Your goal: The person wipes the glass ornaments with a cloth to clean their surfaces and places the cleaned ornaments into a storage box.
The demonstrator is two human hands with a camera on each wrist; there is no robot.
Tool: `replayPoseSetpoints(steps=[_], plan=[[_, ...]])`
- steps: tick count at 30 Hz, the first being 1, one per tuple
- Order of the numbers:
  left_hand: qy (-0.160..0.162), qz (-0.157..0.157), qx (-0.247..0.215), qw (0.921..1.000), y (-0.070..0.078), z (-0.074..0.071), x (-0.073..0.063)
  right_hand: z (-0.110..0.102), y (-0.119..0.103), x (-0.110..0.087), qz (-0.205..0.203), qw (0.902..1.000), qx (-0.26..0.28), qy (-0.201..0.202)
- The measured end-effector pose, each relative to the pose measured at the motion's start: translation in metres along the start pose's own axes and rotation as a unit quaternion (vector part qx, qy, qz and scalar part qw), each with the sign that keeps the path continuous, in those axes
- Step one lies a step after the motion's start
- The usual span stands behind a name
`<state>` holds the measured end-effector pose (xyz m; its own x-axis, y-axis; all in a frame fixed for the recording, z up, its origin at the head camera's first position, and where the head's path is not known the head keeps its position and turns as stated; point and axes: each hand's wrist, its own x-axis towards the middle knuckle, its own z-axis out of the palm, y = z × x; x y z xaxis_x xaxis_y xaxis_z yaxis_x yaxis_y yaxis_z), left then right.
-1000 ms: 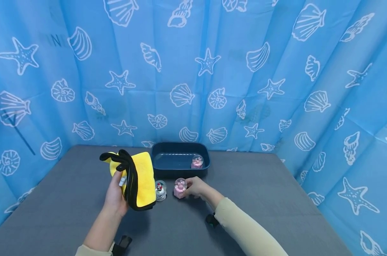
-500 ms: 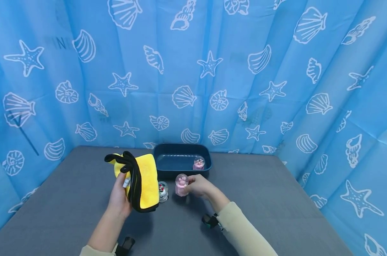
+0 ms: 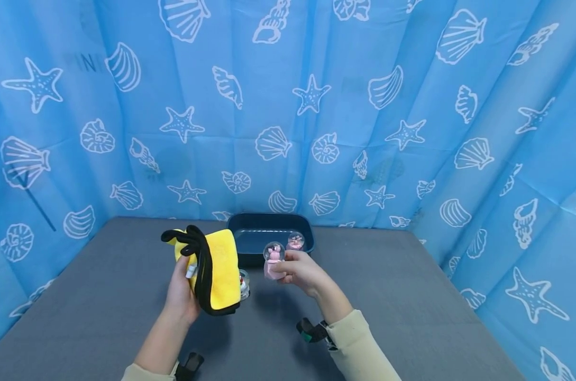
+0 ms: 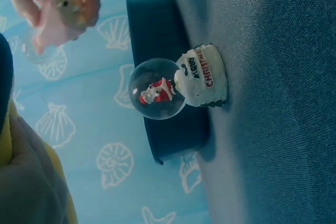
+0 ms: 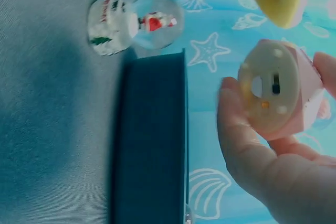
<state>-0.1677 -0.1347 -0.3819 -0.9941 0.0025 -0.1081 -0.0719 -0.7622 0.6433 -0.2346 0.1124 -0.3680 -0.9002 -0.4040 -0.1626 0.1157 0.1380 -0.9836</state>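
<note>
My left hand [image 3: 182, 293] holds a folded yellow cloth with black edging [image 3: 222, 270] above the table. In my right hand [image 3: 307, 273], thumb and fingers grip a pink snow globe [image 3: 274, 261] by its base, lifted off the table in front of the bin. The right wrist view shows the pale underside of this globe's base [image 5: 270, 85]. A Christmas snow globe with a Santa figure and white base [image 4: 202, 77] stands on the table, partly behind the cloth in the head view. Another pink snow globe [image 3: 295, 241] sits inside the dark blue bin [image 3: 249, 259] at its right end.
The grey-covered table [image 3: 392, 296] reaches back to a blue curtain [image 3: 288, 106] printed with white shells and starfish. The bin stands near the table's back edge. Dark straps with small devices [image 3: 311, 330] are on both wrists.
My right hand has lifted the pink snow globe off the table and moved it up toward the bin. The left hand with the cloth has shifted slightly right, covering more of the Santa globe.
</note>
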Motion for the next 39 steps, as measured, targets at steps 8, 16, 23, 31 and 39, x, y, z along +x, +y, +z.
replayPoseSetpoints(steps=[8,16,23,31,39], plan=[[0.002,-0.001,-0.003,1.0000,-0.003,0.001,0.003,-0.002,-0.006,-0.006,-0.029,0.9981,0.051,-0.019],[-0.001,0.001,-0.009,1.0000,-0.006,0.002,0.005,-0.002,-0.011,-0.010,-0.039,0.9968,0.063,-0.031],[-0.010,-0.004,-0.009,0.9999,-0.008,0.004,0.006,0.003,-0.015,-0.013,-0.038,0.9976,0.055,-0.019],[-0.045,0.008,-0.010,0.9989,-0.012,0.005,0.007,0.007,-0.017,-0.015,-0.047,0.9965,0.063,-0.028],[-0.050,0.021,-0.003,0.9985,-0.014,0.008,0.008,0.013,-0.018,-0.017,-0.053,0.9956,0.056,-0.054]])
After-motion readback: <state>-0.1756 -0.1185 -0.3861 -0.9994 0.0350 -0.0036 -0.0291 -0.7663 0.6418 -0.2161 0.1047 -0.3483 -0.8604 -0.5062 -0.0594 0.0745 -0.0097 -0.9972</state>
